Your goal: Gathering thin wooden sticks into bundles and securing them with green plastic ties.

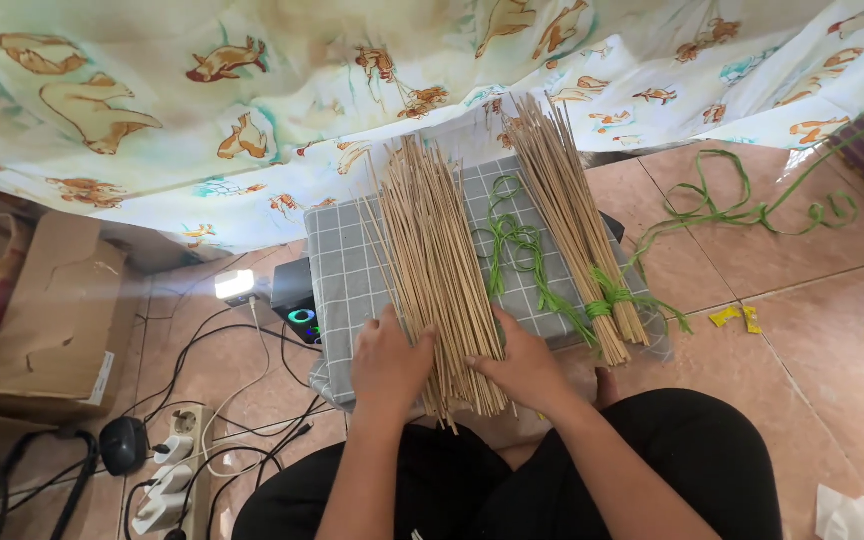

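A loose bundle of thin bamboo sticks [439, 262] lies on a grey checked cloth [350, 270] in front of me. My left hand [389, 362] presses against the bundle's left side near its lower end. My right hand [524, 362] cups the right side, so both hands squeeze the sticks together. A second bundle of sticks [572, 215], tied near its lower end with a green plastic strip [602, 298], rests to the right. Loose green strips [514, 240] lie between the two bundles.
A patterned sheet [252, 90] hangs across the top. More green strip [752, 205] curls on the tiled floor at right. A cardboard box [47, 320], a power strip [167, 470] with cables and a small black device [297, 300] sit at left. My knees in black fill the bottom.
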